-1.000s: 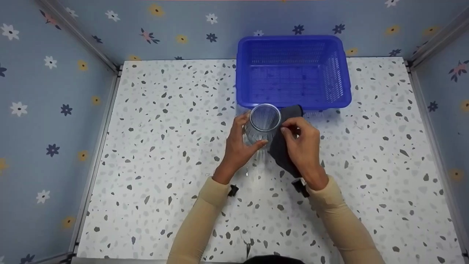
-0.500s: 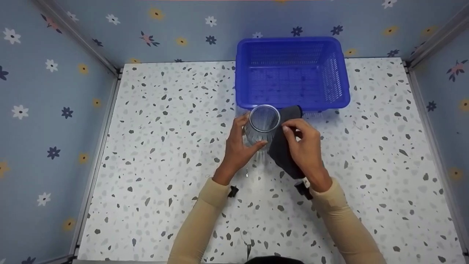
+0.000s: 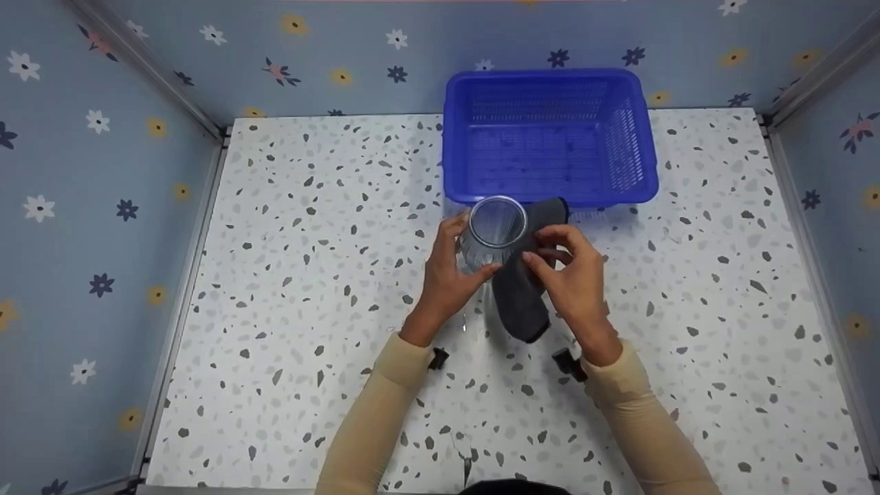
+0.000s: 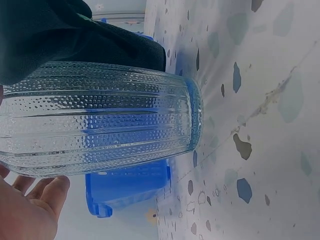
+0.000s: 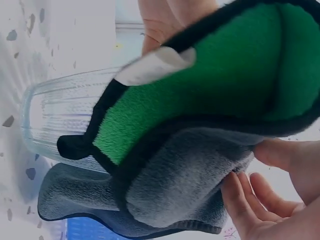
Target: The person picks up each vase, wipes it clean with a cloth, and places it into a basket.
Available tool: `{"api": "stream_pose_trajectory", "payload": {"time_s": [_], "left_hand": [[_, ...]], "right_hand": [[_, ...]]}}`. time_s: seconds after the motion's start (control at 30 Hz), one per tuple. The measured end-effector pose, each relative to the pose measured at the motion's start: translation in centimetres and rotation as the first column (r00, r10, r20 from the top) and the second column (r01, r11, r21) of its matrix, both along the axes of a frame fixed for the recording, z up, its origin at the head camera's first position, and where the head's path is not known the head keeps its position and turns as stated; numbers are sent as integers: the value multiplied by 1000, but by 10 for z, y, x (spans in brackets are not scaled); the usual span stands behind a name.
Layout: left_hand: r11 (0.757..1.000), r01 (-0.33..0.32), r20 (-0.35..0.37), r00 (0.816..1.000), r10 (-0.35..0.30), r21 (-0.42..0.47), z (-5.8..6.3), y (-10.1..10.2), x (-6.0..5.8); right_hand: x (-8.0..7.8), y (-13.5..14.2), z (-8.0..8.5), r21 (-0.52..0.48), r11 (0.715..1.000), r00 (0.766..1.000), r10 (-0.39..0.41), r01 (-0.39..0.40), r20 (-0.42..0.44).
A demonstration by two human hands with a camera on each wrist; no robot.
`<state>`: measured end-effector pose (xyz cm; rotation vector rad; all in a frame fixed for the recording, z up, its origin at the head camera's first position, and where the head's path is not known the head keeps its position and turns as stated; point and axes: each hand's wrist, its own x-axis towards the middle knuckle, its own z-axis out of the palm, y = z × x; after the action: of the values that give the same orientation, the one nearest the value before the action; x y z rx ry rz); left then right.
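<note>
A clear ribbed glass vase (image 3: 489, 254) is upright before the basket, mouth up, its base at or just above the table. My left hand (image 3: 448, 271) holds it around its left and near sides; in the left wrist view its dimpled wall (image 4: 100, 115) shows closely. My right hand (image 3: 572, 268) pinches a dark grey cleaning cloth (image 3: 519, 302) between thumb and fingers, beside the vase's right side. In the right wrist view the cloth's green underside (image 5: 220, 75), black edging and white tag (image 5: 150, 67) show. The folded cloth partly hides the vase there.
A blue plastic basket (image 3: 550, 199) with slotted walls stands right behind the vase, against the back wall. Flower-patterned panels (image 3: 371, 62) close off the back and both sides of the speckled white table (image 3: 309, 275).
My right hand has shifted its grip, with the thumb lower on the cloth. The cloth's lower end has swung left, away from my right wrist. My left hand and the vase stay put.
</note>
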<state>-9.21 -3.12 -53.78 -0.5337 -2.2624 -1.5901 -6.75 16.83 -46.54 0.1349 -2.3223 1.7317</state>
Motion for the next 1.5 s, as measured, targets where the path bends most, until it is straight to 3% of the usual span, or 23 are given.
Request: {"api": "stream_pose_trajectory", "payload": {"time_s": [0.17,0.37,0.63,0.73,0.87,0.93,1.0,1.13,1.2,1.23,1.37,1.5], "left_hand": [[1000,3,-7,1000,-3,-3,0,0,0],[1000,3,2,1000,-3,-5,0,0,0],[1000,-6,11,1000,6,2,-1,1,1],[1000,-8,17,1000,9,-22,-1,2,2],[999,-3,19,1000,4,-53,-1,2,1],[999,-3,17,1000,4,-47,-1,2,0],[1000,2,13,1000,-2,-29,-1,2,-1],[1000,24,1,1000,-24,-4,-2,5,-2],[1000,30,-6,1000,-30,-6,-2,8,-2],[999,32,-8,999,-32,-5,-2,9,-2],[999,33,-16,999,-33,-14,-2,12,-2],[999,35,-13,999,-36,-22,0,12,-2]], "right_hand": [[3,0,-5,67,998,998,22,-18,-62],[4,-1,-9,88,995,998,46,-43,-33],[0,4,-19,98,995,997,-5,12,-78],[1,18,-23,56,998,999,8,-6,-51],[4,47,-20,-63,995,994,77,-73,71],[5,64,-16,-116,985,979,143,-127,147],[4,81,-14,-163,964,949,243,-212,203],[-3,108,-22,-216,885,835,462,-412,300],[-8,117,-32,-188,867,787,498,-462,364],[-10,121,-37,-151,870,777,489,-470,397],[-12,130,-53,-7,912,774,353,-411,526],[-3,136,-52,141,921,822,245,-363,513]]}}
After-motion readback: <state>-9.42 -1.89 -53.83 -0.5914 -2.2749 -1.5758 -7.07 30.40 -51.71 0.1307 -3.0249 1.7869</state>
